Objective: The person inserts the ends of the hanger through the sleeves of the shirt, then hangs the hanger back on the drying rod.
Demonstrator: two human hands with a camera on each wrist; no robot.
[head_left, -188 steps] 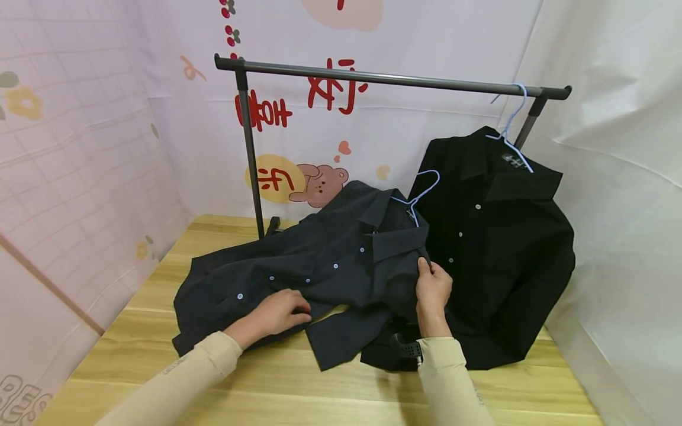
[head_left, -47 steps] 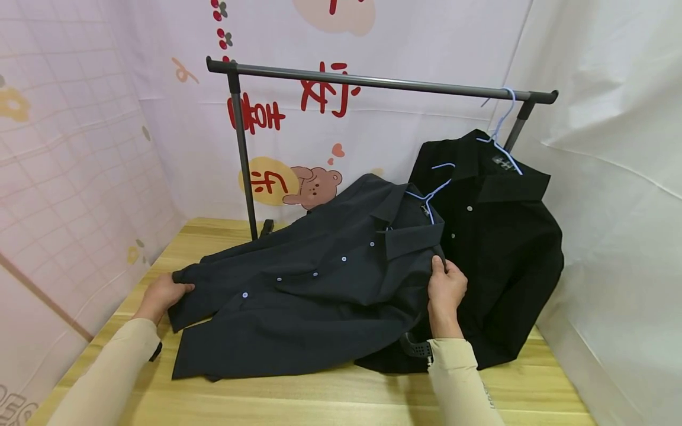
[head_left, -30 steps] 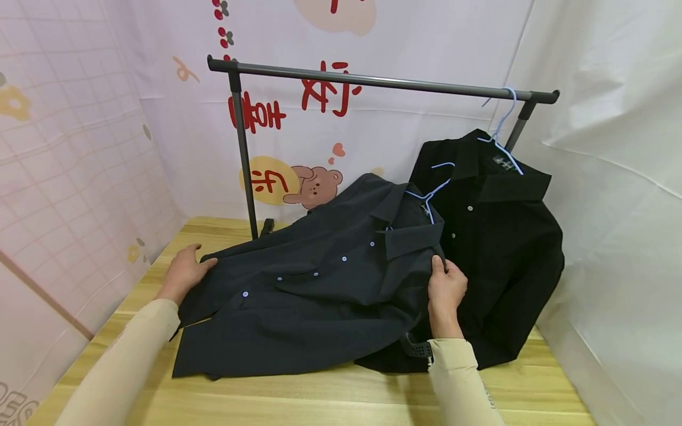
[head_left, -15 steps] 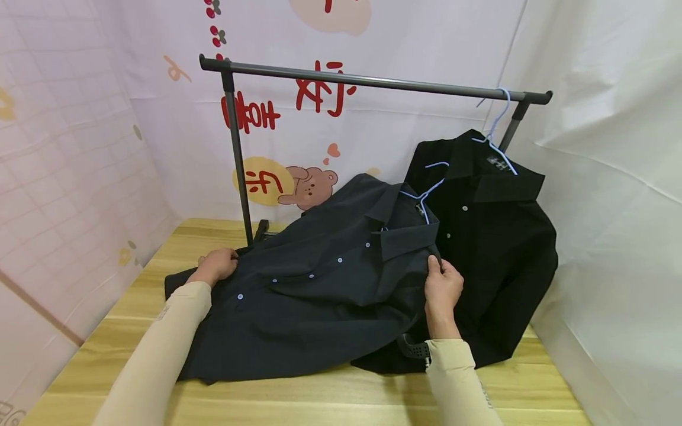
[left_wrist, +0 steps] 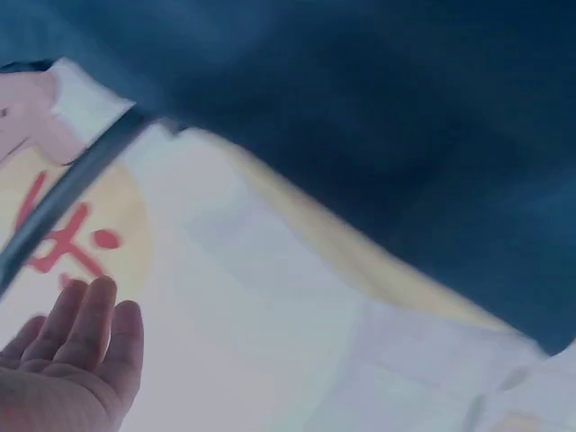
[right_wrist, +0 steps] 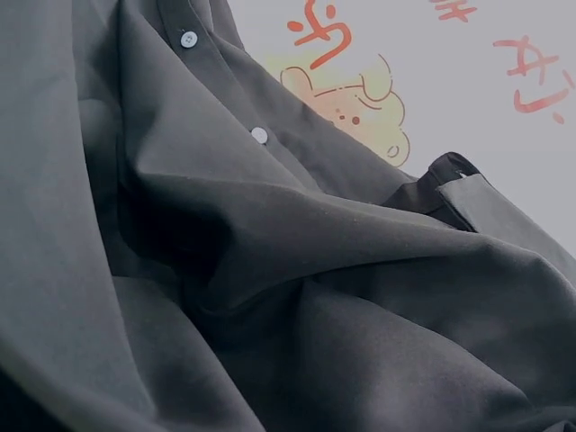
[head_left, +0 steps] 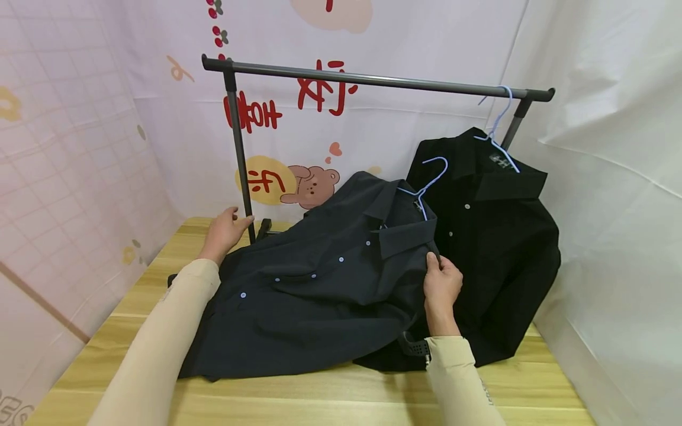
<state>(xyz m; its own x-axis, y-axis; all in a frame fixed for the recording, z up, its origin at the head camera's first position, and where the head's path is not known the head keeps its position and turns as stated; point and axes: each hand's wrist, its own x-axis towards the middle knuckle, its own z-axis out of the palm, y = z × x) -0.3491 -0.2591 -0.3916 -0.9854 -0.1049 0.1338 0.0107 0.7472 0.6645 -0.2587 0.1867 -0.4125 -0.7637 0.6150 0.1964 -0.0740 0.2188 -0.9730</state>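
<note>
A dark button shirt [head_left: 319, 307] on a light blue wire hanger [head_left: 424, 189] lies slanted over the table, collar toward the right. My right hand [head_left: 443, 287] pinches its shoulder just below the collar, thumb on top. The right wrist view is filled with the shirt's folds and white buttons [right_wrist: 259, 136]. My left hand [head_left: 224, 234] is raised past the shirt's far left edge, close to the rack's left post [head_left: 241, 154]. In the left wrist view, the left hand's fingers [left_wrist: 94, 324] are loosely extended and hold nothing.
A black clothes rack [head_left: 341, 76] spans the back of the table [head_left: 298, 402]. At its right end a black shirt [head_left: 511, 260] hangs from another blue hanger [head_left: 498, 121]. Printed white curtains [head_left: 176, 124] stand behind and to both sides.
My left hand gripped the shirt's left end, slid along its far edge, then let go and rose toward the rack post. Earlier, the near sleeve was spread leftward. My right hand keeps its hold.
</note>
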